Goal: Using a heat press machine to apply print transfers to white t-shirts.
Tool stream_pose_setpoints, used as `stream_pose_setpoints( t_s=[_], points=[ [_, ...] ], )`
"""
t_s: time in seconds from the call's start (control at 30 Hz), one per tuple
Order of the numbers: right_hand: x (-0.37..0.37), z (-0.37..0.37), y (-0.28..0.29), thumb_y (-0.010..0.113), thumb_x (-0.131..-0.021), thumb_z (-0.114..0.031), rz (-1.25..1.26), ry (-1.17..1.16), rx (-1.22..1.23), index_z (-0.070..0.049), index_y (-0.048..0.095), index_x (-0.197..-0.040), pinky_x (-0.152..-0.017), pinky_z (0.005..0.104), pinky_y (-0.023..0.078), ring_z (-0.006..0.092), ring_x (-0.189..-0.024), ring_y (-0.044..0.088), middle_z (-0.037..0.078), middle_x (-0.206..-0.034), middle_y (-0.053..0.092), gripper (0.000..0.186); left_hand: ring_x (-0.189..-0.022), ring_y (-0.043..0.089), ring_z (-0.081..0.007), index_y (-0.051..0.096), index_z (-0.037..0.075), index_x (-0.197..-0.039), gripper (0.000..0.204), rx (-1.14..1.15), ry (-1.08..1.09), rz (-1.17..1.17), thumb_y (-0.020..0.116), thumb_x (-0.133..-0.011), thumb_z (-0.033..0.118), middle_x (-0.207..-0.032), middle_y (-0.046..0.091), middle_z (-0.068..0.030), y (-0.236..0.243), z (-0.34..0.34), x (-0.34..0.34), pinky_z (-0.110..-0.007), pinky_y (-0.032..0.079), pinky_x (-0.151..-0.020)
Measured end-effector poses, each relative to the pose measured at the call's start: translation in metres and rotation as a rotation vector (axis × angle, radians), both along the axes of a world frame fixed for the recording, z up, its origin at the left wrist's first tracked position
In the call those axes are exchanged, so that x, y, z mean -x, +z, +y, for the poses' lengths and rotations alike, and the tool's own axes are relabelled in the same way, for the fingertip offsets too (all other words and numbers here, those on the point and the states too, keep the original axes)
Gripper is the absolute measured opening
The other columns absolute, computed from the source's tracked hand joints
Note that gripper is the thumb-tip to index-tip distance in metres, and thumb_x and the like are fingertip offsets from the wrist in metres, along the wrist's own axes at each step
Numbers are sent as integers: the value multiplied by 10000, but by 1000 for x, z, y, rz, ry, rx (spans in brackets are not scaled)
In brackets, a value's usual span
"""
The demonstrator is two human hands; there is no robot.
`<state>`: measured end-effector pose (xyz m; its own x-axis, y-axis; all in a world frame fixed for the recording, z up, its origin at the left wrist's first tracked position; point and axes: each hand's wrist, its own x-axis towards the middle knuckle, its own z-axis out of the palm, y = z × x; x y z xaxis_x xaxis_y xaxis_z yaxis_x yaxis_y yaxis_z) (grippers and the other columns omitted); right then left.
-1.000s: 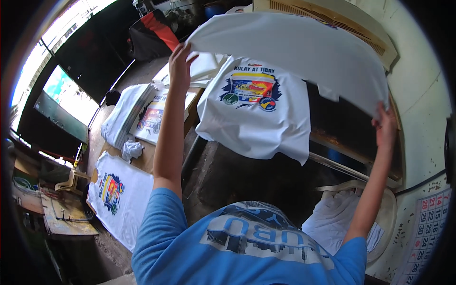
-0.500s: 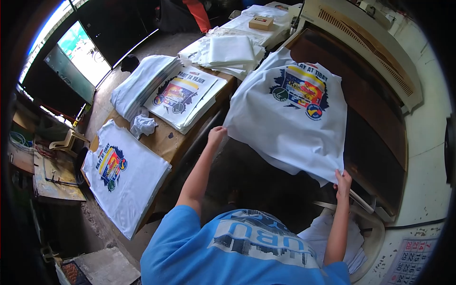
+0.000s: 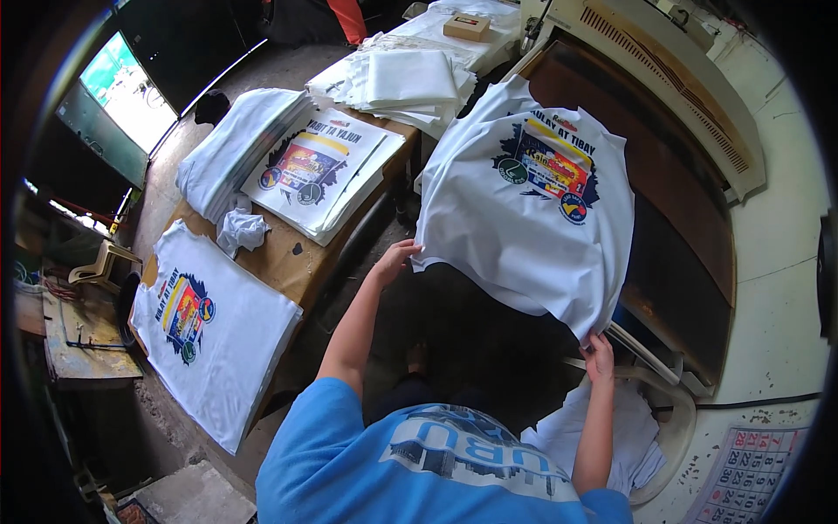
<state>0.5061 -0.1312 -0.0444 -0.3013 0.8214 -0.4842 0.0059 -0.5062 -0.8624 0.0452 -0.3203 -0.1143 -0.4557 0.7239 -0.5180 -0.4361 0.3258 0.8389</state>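
Observation:
A white shirt (image 3: 524,253) with a bright multicoloured print on its front hangs stretched between my hands, its neck end away from me. My left hand (image 3: 398,259) is closed on the left corner of its hem. Closed on the right corner is my right hand (image 3: 599,356), lower and nearer to me. Between them the fabric billows and creases. The shirt's far end reaches over the edge of a brown flat plate (image 3: 672,271) on a large machine; whether it rests there I cannot tell.
On the left table (image 3: 305,262) lie similar printed shirts (image 3: 218,349), printed sheets (image 3: 349,183), folded white cloth (image 3: 236,148) and a crumpled white piece (image 3: 242,230). White sheets (image 3: 410,79) and a small box (image 3: 466,27) stand beyond. A chair (image 3: 681,410) holding white fabric (image 3: 602,437) is at my right.
My right hand has come slightly inward and down with its corner of the shirt. The fabric now bulges and wrinkles more near the hem. The whole view has shifted a little.

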Motion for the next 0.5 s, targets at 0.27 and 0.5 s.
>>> stream_pose_setpoints(
  t_s=[0.27,0.5],
  points=[
    [-8,16,-8,609,-807,-139,49,19,-114,-43,585,-1030,-798,301,414,131,-937,529,15,-1002,583,244,-734,522,-128,582,99,-866,152,-154,90,-19,543,-835,243,-799,531,-3,1,-28,-15,-289,437,-601],
    [-17,5,-21,621,-795,-88,147,49,-169,2,623,-919,-701,253,460,116,-755,578,23,-848,619,153,-672,504,-82,575,115,-836,142,-193,152,89,559,-852,255,-740,519,39,38,-71,-44,-262,427,-578]
  ],
)
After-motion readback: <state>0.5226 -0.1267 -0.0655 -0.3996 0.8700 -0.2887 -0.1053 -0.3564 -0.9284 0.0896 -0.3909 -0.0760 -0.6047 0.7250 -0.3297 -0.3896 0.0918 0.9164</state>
